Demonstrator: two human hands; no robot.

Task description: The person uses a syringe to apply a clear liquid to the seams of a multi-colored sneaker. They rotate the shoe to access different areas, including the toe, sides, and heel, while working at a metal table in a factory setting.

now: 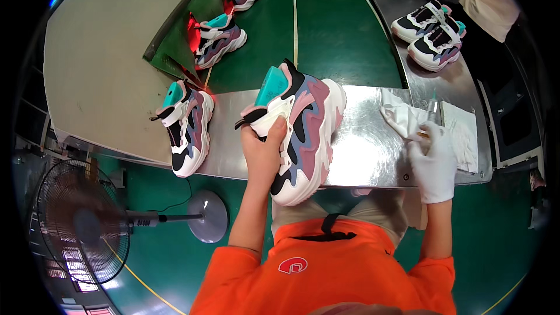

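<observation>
Here, the left hand (263,153) clamps a multicoloured sneaker (312,128) over the near edge of the counter (364,154); well apart, the gloved right hand (434,166) curls at a slim tool (432,107), grip unclear.

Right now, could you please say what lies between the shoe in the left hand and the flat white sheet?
Between them, the head view shows metal tabletop, then a crumpled white cloth, a silver tool and the gloved right hand.
</observation>
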